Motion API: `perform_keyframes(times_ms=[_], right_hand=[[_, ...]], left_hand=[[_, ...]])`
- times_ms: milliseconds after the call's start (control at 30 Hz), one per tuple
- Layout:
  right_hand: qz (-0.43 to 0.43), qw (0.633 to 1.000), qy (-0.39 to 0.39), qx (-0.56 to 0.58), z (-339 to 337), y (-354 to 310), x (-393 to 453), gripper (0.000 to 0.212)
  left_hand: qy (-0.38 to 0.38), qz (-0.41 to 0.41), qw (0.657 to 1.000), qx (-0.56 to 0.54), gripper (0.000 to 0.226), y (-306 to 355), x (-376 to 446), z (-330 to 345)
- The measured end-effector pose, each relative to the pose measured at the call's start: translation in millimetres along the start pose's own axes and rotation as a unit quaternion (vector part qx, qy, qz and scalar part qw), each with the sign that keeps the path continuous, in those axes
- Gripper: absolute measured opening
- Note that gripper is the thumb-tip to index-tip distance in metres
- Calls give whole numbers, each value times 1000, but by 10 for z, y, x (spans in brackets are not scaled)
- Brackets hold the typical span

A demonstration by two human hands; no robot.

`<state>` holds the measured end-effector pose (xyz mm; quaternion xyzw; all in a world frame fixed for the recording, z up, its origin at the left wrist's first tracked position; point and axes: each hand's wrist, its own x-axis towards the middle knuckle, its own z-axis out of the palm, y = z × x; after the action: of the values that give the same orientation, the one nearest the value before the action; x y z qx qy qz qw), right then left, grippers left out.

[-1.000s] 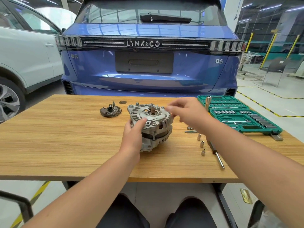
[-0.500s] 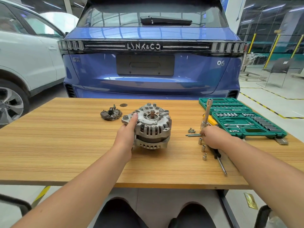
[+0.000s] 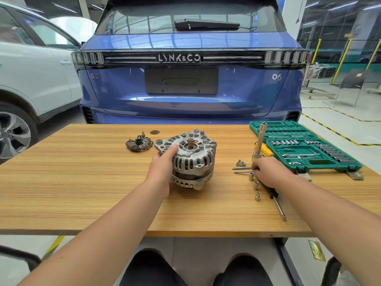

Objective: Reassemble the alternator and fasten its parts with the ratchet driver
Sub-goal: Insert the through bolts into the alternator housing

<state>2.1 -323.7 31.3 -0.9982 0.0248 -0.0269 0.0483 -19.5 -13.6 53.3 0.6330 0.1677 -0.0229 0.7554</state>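
Observation:
The silver alternator [image 3: 192,162] stands on the wooden table [image 3: 82,182] with its shaft end up. My left hand [image 3: 162,169] grips its left side, thumb on the top housing. My right hand [image 3: 270,172] is down on the table to the right, fingertips pinching the end of a long bolt [image 3: 241,168]; a second long bolt [image 3: 242,172] lies just below it. The ratchet driver [image 3: 259,141] stands upright right behind my fingers, its yellow handle partly hidden. A dark rectifier part [image 3: 139,142] lies left of the alternator.
Three small sockets [image 3: 255,185] sit in a row near my right hand, small screws [image 3: 240,162] beyond them. A screwdriver [image 3: 279,207] lies under my right wrist. An open green socket case [image 3: 309,153] is at the right. A blue car [image 3: 185,89] stands behind the table.
My right hand left the alternator's top and came down to the bolts at the right. My left hand shifted to the alternator's left side, and the alternator now stands more upright.

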Motion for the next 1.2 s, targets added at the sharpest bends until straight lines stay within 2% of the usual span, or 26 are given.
perform_keyframes(times_ms=[133,233,300,367,433,633,767,900,1000,1200], right_hand=[[-6,983,108,150,-186,-78,-22,20],[-21,931,174,321,-418,-309,-115,11],[-31,869,172,463,-591,-532,-231,8],[-53,815,156,555,-729,-770,-352,12],[-87,798,151,577,-817,-993,-454,14],[-151,815,147,540,-940,-1371,-615,15],[-171,834,124,510,-878,-1510,-654,18],[-196,860,126,454,-877,-1571,-649,13],[-214,870,133,423,-897,-1571,-655,14],[-212,866,143,429,-869,-1535,-681,15]], left_hand=[[5,-18,999,-30,88,-53,-52,71],[-3,-34,998,-47,103,-65,-124,148],[-4,-35,998,-50,95,-62,-124,164],[-10,-33,998,-46,83,-58,-90,143],[-22,-30,999,-39,72,-47,-66,106],[-24,-10,1000,-17,59,-40,-80,59],[-13,6,1000,-17,63,-69,-77,73],[-18,9,1000,-16,60,-70,-66,61],[-19,8,1000,-14,64,-75,-67,57],[-7,18,1000,-18,85,-79,-87,85]])
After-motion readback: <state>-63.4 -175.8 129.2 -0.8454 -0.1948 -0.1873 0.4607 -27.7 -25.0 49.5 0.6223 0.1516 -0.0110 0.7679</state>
